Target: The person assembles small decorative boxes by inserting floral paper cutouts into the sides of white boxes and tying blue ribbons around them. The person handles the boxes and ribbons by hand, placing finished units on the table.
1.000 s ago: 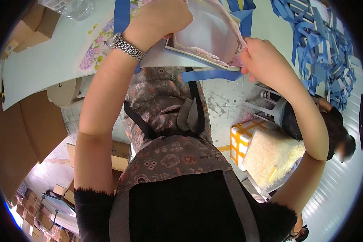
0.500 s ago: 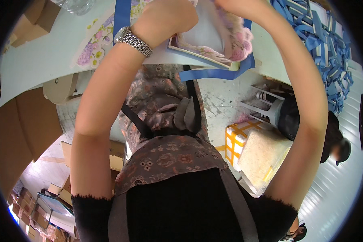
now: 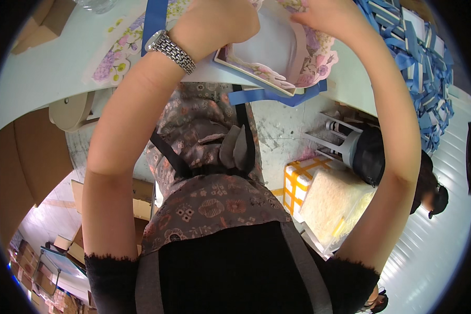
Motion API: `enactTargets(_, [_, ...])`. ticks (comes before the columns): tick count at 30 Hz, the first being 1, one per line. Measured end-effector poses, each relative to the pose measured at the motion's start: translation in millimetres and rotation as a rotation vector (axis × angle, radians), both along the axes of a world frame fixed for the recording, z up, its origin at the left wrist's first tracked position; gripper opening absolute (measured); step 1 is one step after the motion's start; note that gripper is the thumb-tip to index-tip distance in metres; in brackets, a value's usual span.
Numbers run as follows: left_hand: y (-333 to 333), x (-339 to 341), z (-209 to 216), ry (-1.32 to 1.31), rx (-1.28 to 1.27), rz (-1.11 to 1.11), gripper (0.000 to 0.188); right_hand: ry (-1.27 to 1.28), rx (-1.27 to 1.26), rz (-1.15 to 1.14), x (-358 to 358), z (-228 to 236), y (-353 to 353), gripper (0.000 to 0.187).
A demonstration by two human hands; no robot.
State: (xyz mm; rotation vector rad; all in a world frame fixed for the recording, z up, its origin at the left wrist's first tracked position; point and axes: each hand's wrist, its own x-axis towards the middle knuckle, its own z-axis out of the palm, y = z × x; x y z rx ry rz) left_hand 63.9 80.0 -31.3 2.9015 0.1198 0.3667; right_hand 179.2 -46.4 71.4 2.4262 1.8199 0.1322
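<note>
A shallow box [image 3: 264, 42] with a pale inside and a scalloped floral paper border [image 3: 319, 60] sits at the table's near edge. A blue ribbon [image 3: 277, 96] runs beneath it and hangs over the edge. My left hand [image 3: 222, 21], with a metal-band watch on its wrist, is curled at the box's left side; its fingertips are hidden. My right hand [image 3: 324, 17] lies over the upper right of the border, with a digit stretched onto it. Its other fingers are cut off by the top edge.
Left on the table [image 3: 52, 86] lie a floral paper cutout [image 3: 115, 57] and a blue ribbon strip [image 3: 154, 23]. A cardboard box [image 3: 42, 23] stands beyond. Many blue-ribboned pieces [image 3: 413, 57] are heaped at right. Below are a foam box [image 3: 295, 183] and a person in black [image 3: 369, 154].
My right hand has come down and inward onto the floral border, which was blurred and now lies still against the box. My left hand stays at the box's left side.
</note>
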Motion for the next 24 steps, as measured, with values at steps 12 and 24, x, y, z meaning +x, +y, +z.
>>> enactTargets(12, [-12.0, 2.0, -2.1, -0.083, 0.069, 0.032, 0.021, 0.031, -0.330, -0.027, 43.6, 12.5, -2.0, 0.027])
enactTargets(24, [-0.7, 5.7, -8.9, 0.028, 0.321, -0.175, 0.015, 0.423, -0.223, -0.577, 68.9, 10.2, -16.7, 0.033])
